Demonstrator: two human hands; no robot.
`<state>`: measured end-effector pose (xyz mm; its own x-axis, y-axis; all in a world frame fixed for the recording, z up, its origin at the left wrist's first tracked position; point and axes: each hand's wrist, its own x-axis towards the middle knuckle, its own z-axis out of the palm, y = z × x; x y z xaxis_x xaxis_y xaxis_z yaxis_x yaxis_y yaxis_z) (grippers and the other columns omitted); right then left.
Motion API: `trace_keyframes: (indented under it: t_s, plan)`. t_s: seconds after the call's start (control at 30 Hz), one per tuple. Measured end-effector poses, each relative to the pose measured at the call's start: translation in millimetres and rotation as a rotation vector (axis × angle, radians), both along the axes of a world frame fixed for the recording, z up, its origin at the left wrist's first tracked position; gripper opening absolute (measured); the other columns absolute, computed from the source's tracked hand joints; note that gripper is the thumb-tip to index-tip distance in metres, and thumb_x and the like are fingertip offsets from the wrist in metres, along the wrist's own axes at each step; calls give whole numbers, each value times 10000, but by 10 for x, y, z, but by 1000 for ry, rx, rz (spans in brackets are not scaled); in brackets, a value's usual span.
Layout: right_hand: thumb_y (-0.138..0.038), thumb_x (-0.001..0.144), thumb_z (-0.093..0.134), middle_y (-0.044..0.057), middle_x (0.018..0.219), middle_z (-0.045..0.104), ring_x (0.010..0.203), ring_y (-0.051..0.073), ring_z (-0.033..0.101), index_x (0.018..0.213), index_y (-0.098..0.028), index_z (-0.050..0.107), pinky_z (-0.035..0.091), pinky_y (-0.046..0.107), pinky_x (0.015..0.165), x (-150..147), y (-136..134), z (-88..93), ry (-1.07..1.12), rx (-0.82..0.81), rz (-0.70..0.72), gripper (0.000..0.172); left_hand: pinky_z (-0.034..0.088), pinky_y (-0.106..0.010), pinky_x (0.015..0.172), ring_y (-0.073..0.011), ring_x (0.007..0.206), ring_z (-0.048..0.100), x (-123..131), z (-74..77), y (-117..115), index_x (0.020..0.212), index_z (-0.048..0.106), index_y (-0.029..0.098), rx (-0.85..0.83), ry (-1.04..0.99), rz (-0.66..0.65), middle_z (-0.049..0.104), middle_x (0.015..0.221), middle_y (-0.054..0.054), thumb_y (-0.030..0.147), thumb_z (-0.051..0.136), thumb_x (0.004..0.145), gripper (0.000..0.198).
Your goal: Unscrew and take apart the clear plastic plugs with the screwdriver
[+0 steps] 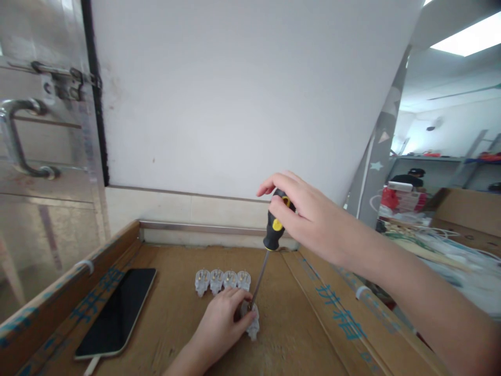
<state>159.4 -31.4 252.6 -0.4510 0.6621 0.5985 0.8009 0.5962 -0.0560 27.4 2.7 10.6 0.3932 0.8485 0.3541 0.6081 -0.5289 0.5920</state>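
Observation:
My right hand (pixel 291 203) is closed around the top of a black and yellow screwdriver (pixel 273 230), its index finger lifted off the handle. The thin metal shaft slants down to a clear plastic plug (pixel 253 328) on the cardboard. With thumb and fingers, my left hand (pixel 225 316) pinches that plug and hides part of it. The screwdriver's tip meets the plug near those fingertips; the exact contact is too small to make out. Just beyond my left hand, several similar clear plugs (pixel 216 280) with metal pins stand side by side in a row.
A phone (pixel 119 310) with a white cable lies at the left on the cardboard surface (pixel 172 271). Raised cardboard edges (pixel 78 271) border the work area. Behind it rises a white wall (pixel 242 104). A metal door handle (pixel 19 141) is at far left; a person (pixel 409 178) is in the right background.

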Motion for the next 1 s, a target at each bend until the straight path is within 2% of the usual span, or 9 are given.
trace_keyframes:
  t_s: [0.07,0.13,0.23,0.3,0.43,0.6,0.77,0.9,1.0]
  plan:
    - [-258,891,365,-10,759,561,577,112,470,829,-201,534,296,254,535,-23,-30,8,-70,65,-110,188,424,-266,750,-183,834,578,5,-3,-2,895,608,226,1,4,2,645,863,-10,240,587,779,119]
    - [-262,885,387,-14,739,565,540,116,446,879,-203,538,270,266,517,-45,-48,20,-112,108,-205,162,422,-264,740,-181,818,577,9,-4,-2,889,607,225,7,9,3,643,850,-9,247,580,787,108]
    - [-184,861,378,0,859,568,605,110,484,978,-194,518,318,257,560,-56,-56,37,-92,53,-97,183,421,-258,733,-176,810,577,11,-3,-1,891,608,228,10,10,0,643,847,-10,241,560,797,106]
    - [-190,873,346,2,859,568,651,115,509,913,-197,536,330,255,583,-56,-62,44,-113,26,-65,194,421,-255,732,-177,816,578,11,0,2,893,610,228,12,7,-11,645,855,-11,238,558,796,111]
    - [-264,899,359,18,779,575,580,137,491,854,-190,550,270,277,521,-62,-92,42,-221,151,-275,210,423,-254,732,-181,822,576,10,-6,9,904,616,227,19,9,-8,645,859,-14,256,560,798,123]
    - [-184,833,426,-2,883,538,602,89,482,905,-207,548,336,242,572,-92,-108,5,-138,45,-14,143,425,-271,750,-192,835,574,9,-17,-1,914,612,228,41,-6,-11,647,869,-17,242,568,784,138]
    - [-271,876,415,12,870,532,642,127,512,900,-199,539,290,259,511,-137,-91,-36,-217,224,-190,146,420,-319,804,-222,896,553,8,-7,-17,958,602,211,129,-16,-24,640,926,-35,205,603,739,219]
    - [-179,869,360,22,983,508,664,106,520,987,-200,501,358,252,584,-101,-105,-4,-159,47,-84,186,426,-312,778,-212,866,565,6,-13,2,902,607,218,148,-12,-2,646,894,-25,180,577,764,147]
    - [-328,924,285,27,876,528,606,145,516,959,-208,510,314,285,526,-84,-121,12,-226,69,-269,258,430,-309,755,-214,843,573,8,-14,9,871,606,215,144,13,5,648,866,-22,172,606,729,148]
